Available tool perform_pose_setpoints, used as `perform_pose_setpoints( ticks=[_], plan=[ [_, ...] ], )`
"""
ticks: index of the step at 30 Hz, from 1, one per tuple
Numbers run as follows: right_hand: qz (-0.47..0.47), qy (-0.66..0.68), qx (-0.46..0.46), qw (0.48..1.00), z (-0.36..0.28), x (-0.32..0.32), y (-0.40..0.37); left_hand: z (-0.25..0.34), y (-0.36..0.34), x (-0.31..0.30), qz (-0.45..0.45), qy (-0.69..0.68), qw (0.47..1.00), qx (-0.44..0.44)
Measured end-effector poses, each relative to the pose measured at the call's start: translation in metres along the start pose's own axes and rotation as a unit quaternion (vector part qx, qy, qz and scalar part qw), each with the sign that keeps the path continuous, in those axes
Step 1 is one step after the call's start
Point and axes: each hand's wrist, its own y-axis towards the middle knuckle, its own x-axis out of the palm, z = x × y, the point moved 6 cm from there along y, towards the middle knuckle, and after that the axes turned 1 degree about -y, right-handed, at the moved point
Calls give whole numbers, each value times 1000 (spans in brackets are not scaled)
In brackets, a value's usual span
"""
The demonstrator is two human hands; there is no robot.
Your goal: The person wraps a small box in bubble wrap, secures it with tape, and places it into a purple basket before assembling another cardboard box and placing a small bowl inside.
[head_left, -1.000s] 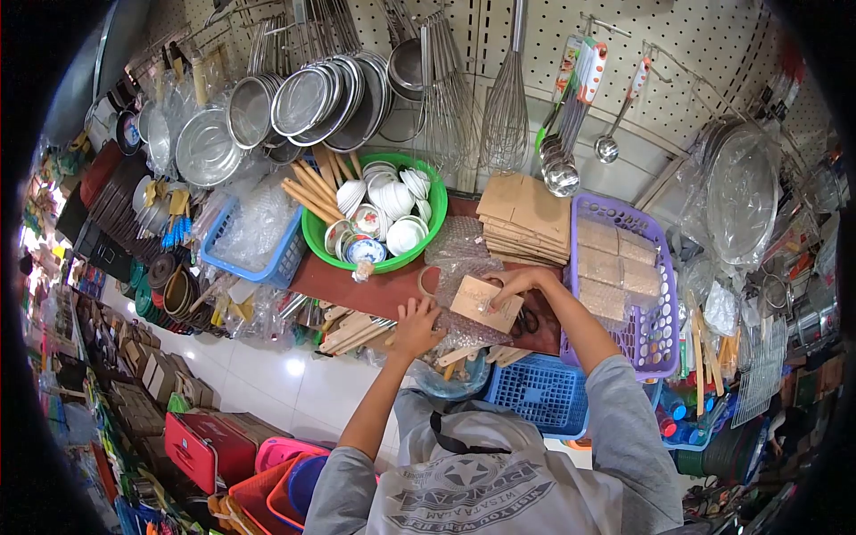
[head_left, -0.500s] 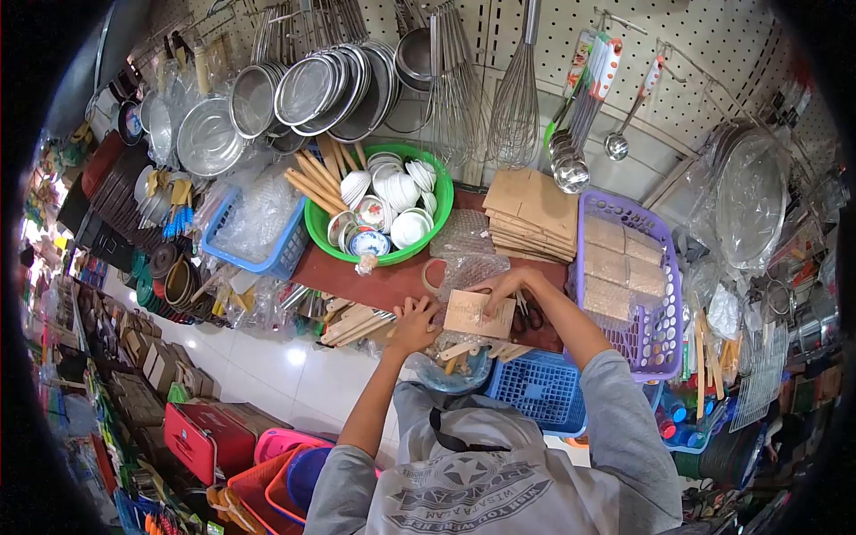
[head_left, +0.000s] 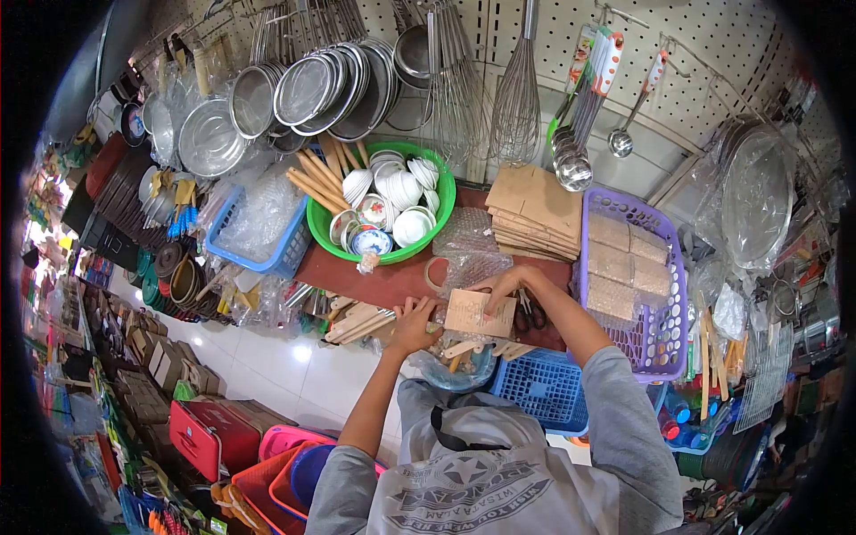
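Cardboard piece (head_left: 473,314): lying flat at the near edge of the table (head_left: 374,281), on top of bubble wrap (head_left: 471,260), between both hands.

Right hand (head_left: 510,283): fingers curled narrow over the card's far edge, gripping it. Left hand (head_left: 415,323): fingers stretched out flat and slightly spread, tips at the card's left edge, nothing enclosed.

Scissors (head_left: 528,316) just right of the card, partly under the right wrist.

Counts:
- 1 loose card, plus 1 stack of cardboard sheets (head_left: 535,209) further back.
- 1 green basin (head_left: 314,227) with small white bowls and wooden sticks; too many to count.
- 1 purple basket (head_left: 664,349) on the right, holding several bubble-wrapped packets.
- 2 blue baskets: one (head_left: 267,260) left of the basin, one (head_left: 539,392) below the table edge.

Surface: reddish-brown tabletop, crowded. Behind it is a white pegboard wall (head_left: 713,45) hung with whisks (head_left: 515,98), ladles (head_left: 571,169) and metal trays (head_left: 308,89). Shop setting: white tile floor (head_left: 285,374), stock piled along the left.
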Motion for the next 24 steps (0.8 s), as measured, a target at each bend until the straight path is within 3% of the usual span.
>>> perform_pose_setpoints(
  ticks=[5, 8, 12, 15, 17, 24],
  plan=[
    [-20, -34, 1, 999, 9, -6, 15, 11, 0, -13, -38, -7, 999, -33],
    [-36, -13, 6, 999, 12, -5, 19, 25, -6, -24, 10, -19, 1000, -15],
    [-51, 2, 54, 997, -24, 3, -13, 34, -8, -10, 58, 106, 993, 4],
    [-15, -59, 64, 996, -29, -2, -15, 36, -7, -3, 91, 125, 988, 5],
    [-2, -61, 23, 998, -26, -5, -11, 32, -5, 3, 114, 110, 987, 13],
    [43, -58, 2, 997, -14, -11, -9, 33, -4, -6, 106, 103, 987, 68]
  ],
)
